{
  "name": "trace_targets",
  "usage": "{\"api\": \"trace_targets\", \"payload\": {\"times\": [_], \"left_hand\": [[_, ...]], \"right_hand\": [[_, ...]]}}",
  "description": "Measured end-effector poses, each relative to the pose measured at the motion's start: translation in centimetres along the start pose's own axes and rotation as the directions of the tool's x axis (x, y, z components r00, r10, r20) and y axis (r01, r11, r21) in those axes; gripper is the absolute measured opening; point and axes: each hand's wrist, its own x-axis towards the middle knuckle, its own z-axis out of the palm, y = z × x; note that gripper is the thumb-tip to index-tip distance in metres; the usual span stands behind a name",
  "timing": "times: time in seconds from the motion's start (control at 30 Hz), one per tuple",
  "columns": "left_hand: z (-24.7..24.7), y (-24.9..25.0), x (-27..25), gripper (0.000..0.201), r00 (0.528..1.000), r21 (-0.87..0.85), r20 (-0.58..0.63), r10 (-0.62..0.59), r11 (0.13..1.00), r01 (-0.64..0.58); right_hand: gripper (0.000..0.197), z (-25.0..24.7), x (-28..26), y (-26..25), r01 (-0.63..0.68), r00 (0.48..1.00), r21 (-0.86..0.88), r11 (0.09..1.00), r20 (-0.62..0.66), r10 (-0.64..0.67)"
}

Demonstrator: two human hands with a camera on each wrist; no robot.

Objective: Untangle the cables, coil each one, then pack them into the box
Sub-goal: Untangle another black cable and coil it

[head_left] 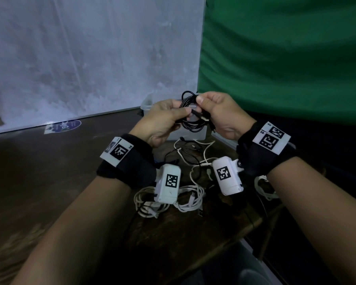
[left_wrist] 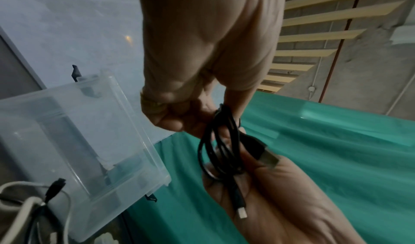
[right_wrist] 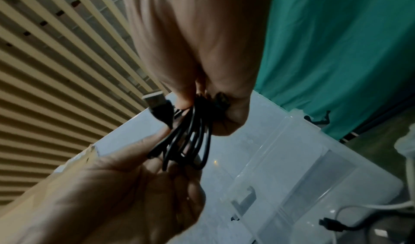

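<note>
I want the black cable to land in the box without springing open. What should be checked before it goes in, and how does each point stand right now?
1. Black cable gathered into loops: ok, several turns bunched together.
2. Both hands gripping it: ok, left hand and right hand each grip the bundle.
3. Loose ends tucked: not ok, the USB plug and a small plug stick out of the coil.
4. Clear plastic box open: ok, no lid over it.
5. Box within reach: ok, just behind the hands.
6. Other cables done: not ok, white cables lie on the table, some crossed with black ones.
</note>
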Motion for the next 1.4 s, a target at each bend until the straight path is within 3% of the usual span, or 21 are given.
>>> {"api": "trace_targets", "payload": {"times": [0.1,0.3,0.37,0.47,0.57,0.7,0.77,0.93,1.13,1.23,1.3,1.4], "left_hand": [[0.7,0.4,-0.6,0.023,1.000,0.093,-0.005,0.011,0.996,-0.011],[1.6,1.0,-0.9,0.026,0.996,-0.033,0.078,-0.050,0.998,0.053],[1.7,1.0,-0.9,0.025,0.993,-0.009,0.102,-0.063,0.998,0.064],[1.6,1.0,-1.2,0.019,0.987,0.114,0.141,-0.074,0.992,0.058],[0.8,0.8,-1.4,0.013,0.969,0.166,0.221,-0.105,0.984,0.069],[0.0,0.5,-1.6,0.017,0.937,0.072,0.334,-0.096,0.994,0.076],[-0.2,0.4,-1.4,0.014,0.950,0.051,0.305,-0.060,0.998,0.047],[0.1,0.1,-0.5,0.016,0.991,0.014,0.103,0.081,0.997,-0.082],[0.4,-0.4,0.1,0.020,0.985,0.062,-0.026,0.173,0.983,-0.171],[0.6,-0.3,0.2,0.026,0.968,0.196,-0.088,0.236,0.957,-0.215],[0.3,0.1,0.1,0.026,0.952,0.325,-0.130,0.278,0.919,-0.224],[-0.1,1.0,-0.3,0.016,0.983,0.329,-0.084,0.161,0.936,-0.125]], "right_hand": [[0.027,0.0,-0.1,-0.6,-0.067,0.998,0.087,0.994,0.010,0.067],[0.023,0.2,-1.1,-2.4,-0.193,0.981,0.254,0.948,0.081,0.178],[0.027,0.4,-1.5,-2.6,-0.192,0.979,0.184,0.964,0.108,0.175],[0.029,0.9,-1.6,-2.3,-0.166,0.986,0.003,0.986,0.029,0.166],[0.023,0.9,-1.0,-1.8,-0.204,0.979,0.021,0.979,-0.023,0.204],[0.012,0.4,-0.7,-1.6,-0.199,0.980,0.033,0.979,-0.016,0.199],[0.016,0.4,-0.7,-1.7,-0.183,0.983,0.044,0.982,-0.006,0.184],[0.025,0.1,-0.5,-1.2,-0.148,0.989,0.045,0.988,0.024,0.147],[0.023,0.0,-0.6,-1.2,-0.073,0.995,-0.046,0.996,0.061,0.076],[0.025,0.1,-0.4,-1.0,-0.056,0.998,-0.077,0.995,0.019,0.058],[0.028,0.1,-0.4,-0.9,-0.024,0.999,-0.188,0.982,-0.034,0.018],[0.029,0.0,-0.3,-0.6,0.024,0.995,-0.350,0.937,-0.081,-0.056]]}}
